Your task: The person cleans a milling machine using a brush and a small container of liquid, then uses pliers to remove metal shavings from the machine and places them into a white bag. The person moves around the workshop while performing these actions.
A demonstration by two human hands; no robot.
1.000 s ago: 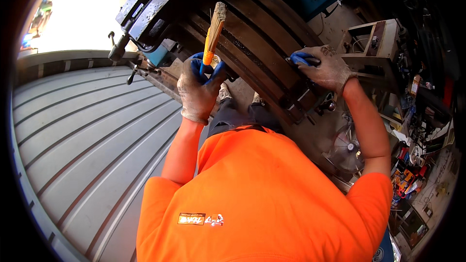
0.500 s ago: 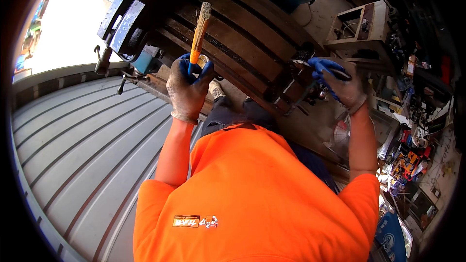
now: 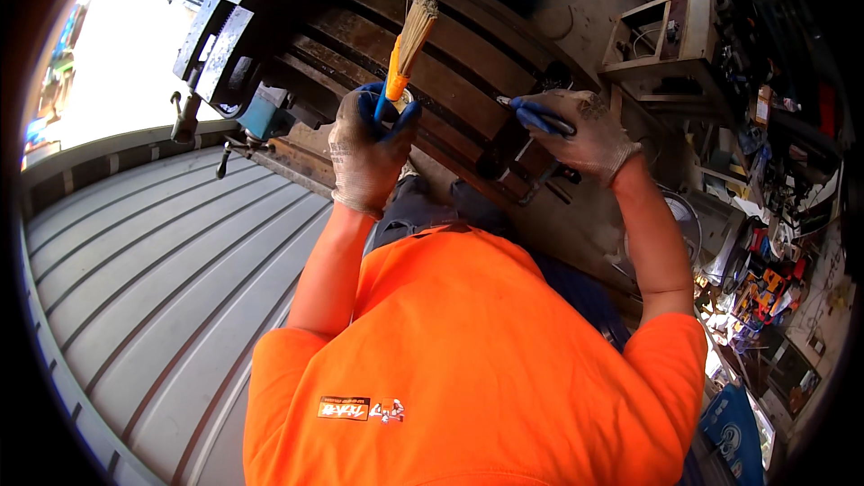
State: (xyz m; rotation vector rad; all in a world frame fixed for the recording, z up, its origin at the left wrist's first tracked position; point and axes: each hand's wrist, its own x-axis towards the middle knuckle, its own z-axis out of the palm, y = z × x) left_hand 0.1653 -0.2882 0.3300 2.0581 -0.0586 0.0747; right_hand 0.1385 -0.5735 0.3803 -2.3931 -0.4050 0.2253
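Orange-handled brush (image 3: 407, 43) gripped upright in gloved left hand (image 3: 367, 148) over slotted machine table (image 3: 468, 81), gloved right hand (image 3: 580, 130) closed on table edge.

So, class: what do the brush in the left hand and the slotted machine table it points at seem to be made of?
The paintbrush with pale bristles in the gloved left hand: straw-coloured bristles, possibly natural fibre, with an orange collar and blue handle that look like smooth plastic. The dark slotted machine table: probably iron or steel, judging by its dull brown-grey, grimy, rust-tinged surface and straight machined grooves.
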